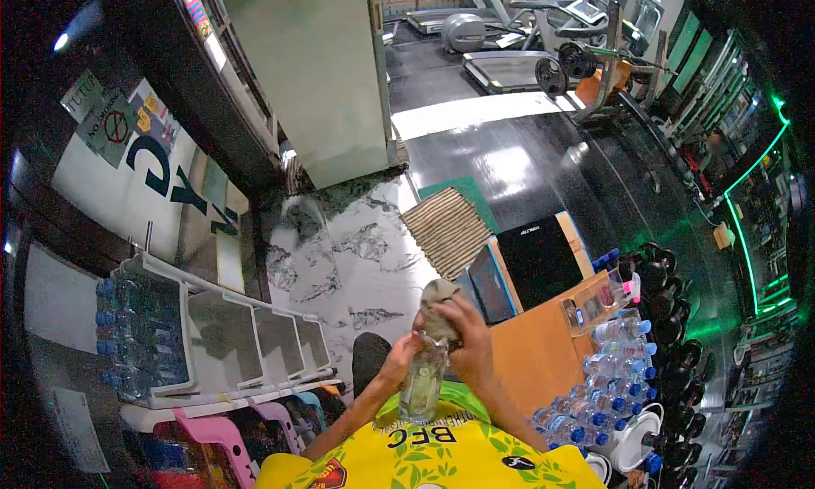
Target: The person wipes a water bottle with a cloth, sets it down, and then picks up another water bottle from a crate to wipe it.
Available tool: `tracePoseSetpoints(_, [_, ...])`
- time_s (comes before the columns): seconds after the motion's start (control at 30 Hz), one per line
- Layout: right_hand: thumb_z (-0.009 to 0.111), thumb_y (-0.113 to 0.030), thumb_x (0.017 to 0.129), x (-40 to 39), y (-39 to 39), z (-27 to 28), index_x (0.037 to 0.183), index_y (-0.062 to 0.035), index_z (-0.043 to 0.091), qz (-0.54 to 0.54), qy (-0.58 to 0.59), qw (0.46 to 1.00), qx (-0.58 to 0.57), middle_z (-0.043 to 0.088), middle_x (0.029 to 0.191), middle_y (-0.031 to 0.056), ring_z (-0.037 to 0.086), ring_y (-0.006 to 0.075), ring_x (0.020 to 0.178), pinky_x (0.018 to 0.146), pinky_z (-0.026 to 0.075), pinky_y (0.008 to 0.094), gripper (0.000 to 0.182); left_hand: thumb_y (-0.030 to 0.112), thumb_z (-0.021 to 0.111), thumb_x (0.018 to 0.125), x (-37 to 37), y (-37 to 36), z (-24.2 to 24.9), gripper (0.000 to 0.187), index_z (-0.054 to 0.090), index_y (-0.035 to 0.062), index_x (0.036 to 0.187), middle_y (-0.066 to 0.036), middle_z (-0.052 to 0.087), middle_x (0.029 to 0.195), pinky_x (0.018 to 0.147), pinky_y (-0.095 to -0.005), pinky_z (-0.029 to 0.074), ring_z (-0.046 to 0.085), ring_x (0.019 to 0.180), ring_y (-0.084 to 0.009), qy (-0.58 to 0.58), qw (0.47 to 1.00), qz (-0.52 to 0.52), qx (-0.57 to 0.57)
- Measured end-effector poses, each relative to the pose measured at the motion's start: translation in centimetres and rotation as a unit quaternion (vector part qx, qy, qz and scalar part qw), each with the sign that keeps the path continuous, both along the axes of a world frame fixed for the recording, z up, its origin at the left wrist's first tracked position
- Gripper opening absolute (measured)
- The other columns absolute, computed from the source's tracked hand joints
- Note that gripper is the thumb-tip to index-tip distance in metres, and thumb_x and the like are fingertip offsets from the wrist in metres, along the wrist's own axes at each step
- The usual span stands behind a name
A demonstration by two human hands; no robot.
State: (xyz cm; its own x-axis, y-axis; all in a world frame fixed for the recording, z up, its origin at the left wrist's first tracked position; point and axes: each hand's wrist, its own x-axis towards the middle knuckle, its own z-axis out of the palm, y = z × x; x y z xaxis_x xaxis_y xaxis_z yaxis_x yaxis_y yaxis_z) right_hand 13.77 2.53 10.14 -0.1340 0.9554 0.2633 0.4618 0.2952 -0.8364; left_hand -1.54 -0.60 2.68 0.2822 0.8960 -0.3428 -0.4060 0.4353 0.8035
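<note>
A clear glass or plastic container (422,383) is held upright against the front of the yellow shirt (407,455). My left hand (401,359) is closed around its upper side. A crumpled grey-beige cloth (440,311) covers the container's mouth. Fingers of my right hand (469,332) wrap over the cloth, pressing it to the rim. Whether the container holds anything cannot be made out.
To the right, a wooden desk (528,349) bears a monitor (543,260) and many water bottles (620,362). Grey bins (222,336) stand at left, beside more bottles (127,336). Ahead are a striped mat (447,226), a door (314,73) and treadmills (509,69).
</note>
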Motion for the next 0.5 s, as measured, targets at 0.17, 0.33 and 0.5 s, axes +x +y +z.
tracePoseSetpoints(0.17, [0.071,0.001,0.055,-0.1,-2.3,-1.3,0.109,-0.0167,0.062,0.094,-0.104,0.983,0.116,0.055,0.114,0.0107,0.05,0.0339,0.11,0.091,0.043,0.0404,0.057,0.051,0.034,0.094,-0.6,0.2,0.6,0.056,0.042,0.0058,0.128,-0.009,0.053,0.116,0.081,-0.0334,0.05,0.057,0.098,-0.0173,-0.176,0.976,0.072,-0.102])
tracePoseSetpoints(0.33, [0.07,-0.011,0.067,2.0,-1.4,-1.4,0.109,-0.0081,0.058,0.186,0.089,0.978,0.014,0.058,0.108,0.0123,0.056,0.0287,0.101,0.084,0.047,0.0368,0.044,0.055,0.043,0.09,-1.2,0.3,1.3,0.06,0.048,0.0014,0.115,-0.01,0.059,0.099,0.074,-0.0316,0.052,0.061,0.086,-0.0177,-0.008,0.997,0.07,-0.031])
tracePoseSetpoints(0.5, [0.07,-0.011,0.071,1.8,1.6,-2.1,0.112,-0.0036,0.056,0.037,0.208,0.977,0.008,0.057,0.112,0.0171,0.058,0.0277,0.102,0.087,0.045,0.0361,0.044,0.05,0.041,0.093,-1.2,0.0,-0.5,0.054,0.05,0.0011,0.113,-0.007,0.06,0.098,0.076,-0.0303,0.05,0.059,0.088,-0.0149,0.011,0.999,-0.027,-0.035])
